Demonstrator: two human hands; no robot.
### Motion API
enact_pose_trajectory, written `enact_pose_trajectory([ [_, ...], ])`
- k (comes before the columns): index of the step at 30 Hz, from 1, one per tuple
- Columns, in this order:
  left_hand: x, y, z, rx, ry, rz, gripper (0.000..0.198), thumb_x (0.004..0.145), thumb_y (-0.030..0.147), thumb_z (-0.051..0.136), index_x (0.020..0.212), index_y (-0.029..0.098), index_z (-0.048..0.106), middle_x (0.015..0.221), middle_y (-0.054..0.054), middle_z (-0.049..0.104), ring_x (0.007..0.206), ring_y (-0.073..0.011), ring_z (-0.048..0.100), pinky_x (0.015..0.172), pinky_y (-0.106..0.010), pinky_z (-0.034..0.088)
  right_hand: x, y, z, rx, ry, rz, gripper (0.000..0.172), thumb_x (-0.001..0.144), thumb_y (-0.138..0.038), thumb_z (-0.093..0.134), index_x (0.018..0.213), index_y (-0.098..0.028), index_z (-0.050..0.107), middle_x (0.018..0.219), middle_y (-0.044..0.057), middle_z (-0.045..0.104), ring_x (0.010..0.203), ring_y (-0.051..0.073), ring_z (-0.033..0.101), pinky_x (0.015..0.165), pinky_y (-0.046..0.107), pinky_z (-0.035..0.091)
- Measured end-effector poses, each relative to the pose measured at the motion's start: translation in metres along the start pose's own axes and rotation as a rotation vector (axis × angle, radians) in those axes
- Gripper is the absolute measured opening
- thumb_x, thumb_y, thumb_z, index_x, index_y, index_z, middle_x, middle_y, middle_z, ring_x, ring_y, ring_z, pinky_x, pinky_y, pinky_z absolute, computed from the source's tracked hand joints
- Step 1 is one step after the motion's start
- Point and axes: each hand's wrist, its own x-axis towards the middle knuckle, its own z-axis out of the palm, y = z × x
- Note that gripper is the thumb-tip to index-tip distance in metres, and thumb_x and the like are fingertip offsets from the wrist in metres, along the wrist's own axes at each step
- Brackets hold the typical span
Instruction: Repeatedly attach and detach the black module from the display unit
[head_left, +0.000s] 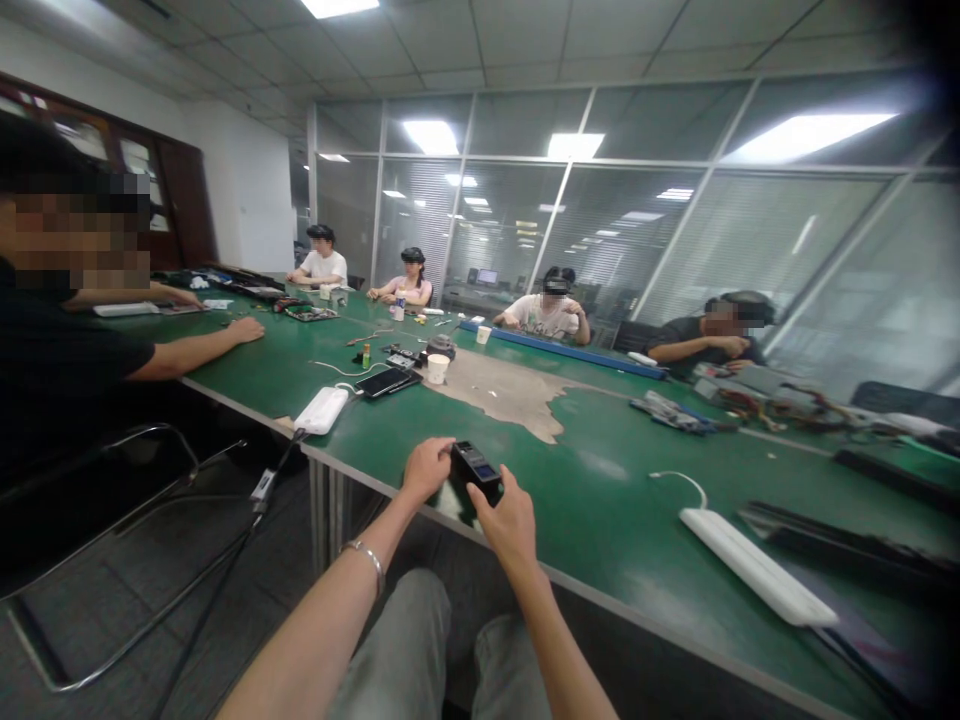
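Note:
A small black box-shaped device (476, 472) with a dark screen is held between my two hands over the green table's near edge. My left hand (429, 468) grips its far left end, the fingers bent against it. At the near right end, my right hand (510, 512) holds it, with the thumb along the side and the index finger near the corner. A silver bracelet (369, 562) circles my left wrist.
On the green table (600, 520) are white power strips (322, 410) (757, 565), a black phone-like slab (386, 382), a paper cup (437, 368), a blue bar (562, 348) and cables. A person (67, 330) sits at left; several others sit across.

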Motion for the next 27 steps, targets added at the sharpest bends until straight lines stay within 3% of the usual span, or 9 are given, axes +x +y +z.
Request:
enact_pose_trajectory([
  [3, 0.0004, 0.0008, -0.0005, 0.002, -0.008, 0.002, 0.041, 0.079, 0.011, 0.049, 0.113, 0.022, 0.068, 0.114, -0.003, 0.07, 0.105, -0.0179, 0.062, 0.095, -0.028, 0.046, -0.0003, 0.0009, -0.0003, 0.03, -0.004, 0.01, 0.06, 0.083, -0.048, 0.055, 0.128, -0.01, 0.055, 0.121, 0.018, 0.062, 0.109, 0.03, 0.059, 0.093, 0.04, 0.043],
  [10, 0.0018, 0.0009, 0.0023, 0.012, -0.012, -0.053, 0.045, 0.079, 0.013, 0.051, 0.122, 0.021, 0.063, 0.116, -0.004, 0.069, 0.106, -0.0182, 0.063, 0.097, -0.029, 0.046, -0.003, 0.0042, 0.0002, 0.138, 0.059, 0.092, 0.075, 0.081, -0.054, 0.056, 0.137, -0.005, 0.044, 0.116, 0.018, 0.064, 0.108, 0.031, 0.058, 0.092, 0.04, 0.042],
  [17, 0.0012, 0.0054, 0.0005, 0.017, -0.02, -0.005, 0.036, 0.081, 0.013, 0.049, 0.109, 0.023, 0.07, 0.11, -0.003, 0.071, 0.102, -0.0177, 0.063, 0.093, -0.028, 0.047, -0.0035, 0.0038, 0.0033, 0.148, 0.075, 0.114, 0.079, 0.077, -0.062, 0.057, 0.134, -0.008, 0.048, 0.114, 0.019, 0.064, 0.106, 0.031, 0.059, 0.09, 0.039, 0.042],
  [23, 0.0026, 0.0018, 0.0062, -0.033, 0.014, -0.013, 0.04, 0.08, 0.011, 0.051, 0.115, 0.021, 0.067, 0.113, -0.003, 0.07, 0.104, -0.0167, 0.064, 0.095, -0.028, 0.047, 0.0018, 0.0064, -0.0013, 0.161, 0.035, 0.073, 0.052, 0.083, -0.055, 0.053, 0.118, -0.017, 0.061, 0.1, 0.012, 0.069, 0.092, 0.026, 0.063, 0.081, 0.035, 0.044],
  [27, 0.0042, 0.0012, 0.0074, -0.085, -0.008, -0.007, 0.041, 0.081, 0.011, 0.051, 0.117, 0.02, 0.065, 0.114, -0.004, 0.07, 0.104, -0.0166, 0.064, 0.096, -0.028, 0.048, 0.0035, 0.0084, -0.0043, 0.237, 0.058, 0.064, 0.048, 0.083, -0.053, 0.053, 0.114, -0.018, 0.062, 0.101, 0.01, 0.069, 0.092, 0.025, 0.063, 0.083, 0.035, 0.044],
])
